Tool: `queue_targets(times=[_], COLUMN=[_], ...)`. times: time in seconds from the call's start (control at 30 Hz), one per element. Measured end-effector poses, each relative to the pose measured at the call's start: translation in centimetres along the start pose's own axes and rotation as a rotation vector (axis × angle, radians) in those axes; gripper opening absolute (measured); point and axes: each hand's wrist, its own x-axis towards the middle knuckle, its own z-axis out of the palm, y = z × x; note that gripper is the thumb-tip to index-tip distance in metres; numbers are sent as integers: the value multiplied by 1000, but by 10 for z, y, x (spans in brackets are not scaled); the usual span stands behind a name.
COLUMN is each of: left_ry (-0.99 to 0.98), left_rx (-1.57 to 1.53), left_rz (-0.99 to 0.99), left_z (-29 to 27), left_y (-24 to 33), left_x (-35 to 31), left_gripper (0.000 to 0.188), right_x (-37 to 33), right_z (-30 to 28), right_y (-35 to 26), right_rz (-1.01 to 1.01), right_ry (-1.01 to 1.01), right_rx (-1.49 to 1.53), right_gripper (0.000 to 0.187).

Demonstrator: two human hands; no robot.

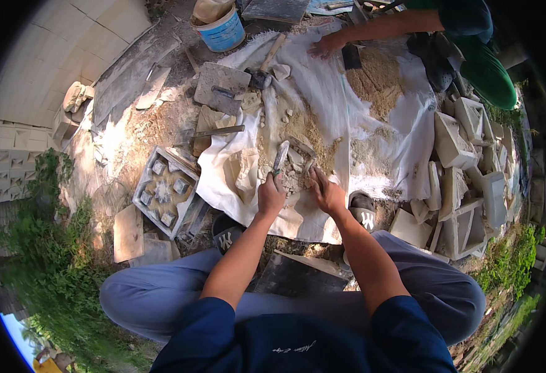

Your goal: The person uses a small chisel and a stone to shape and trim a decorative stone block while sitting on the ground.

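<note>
My left hand (pixel 271 195) is closed round the handle of a small trowel (pixel 281 154), its pale narrow blade pointing away from me. In my right hand (pixel 329 195) is a brown, angled bar-like tool (pixel 302 147), its exact kind unclear. Between and just beyond both hands lies a heap of sandy rubble (pixel 294 175) with pale lumps. It rests on a white woven sheet (pixel 319 102) spread over the ground. A hammer (pixel 268 65) with a wooden handle lies farther off, beside a square plate with a handle (pixel 222 87).
At left sits a square mold (pixel 165 193) with raised blocks. Broken pale block pieces (pixel 456 143) pile up at right. A blue-and-white bucket (pixel 221 31) stands far back. Another person's hand (pixel 329 46) touches the sheet near a sand heap (pixel 378 81).
</note>
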Motion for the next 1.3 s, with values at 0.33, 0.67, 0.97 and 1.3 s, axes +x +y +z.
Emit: queue_targets(times=[0.33,0.67,0.97,1.3], left_ry=[-60,-180,-138,-61], left_rx=[204,278,287,195], left_rz=[-6,52,68,86], left_z=[-5,13,13,9], left_y=[1,0,9,4], left_x=[14,-3,8,1], left_gripper=[40,37,34,35], right_x=[0,1,3,1], right_z=[-6,4,5,-1], right_y=[-4,10,9,4], right_rz=[70,-4,-32,-18], right_ry=[-55,26,47,40], right_rx=[-48,-9,15,29], right_gripper=[47,49,50,50])
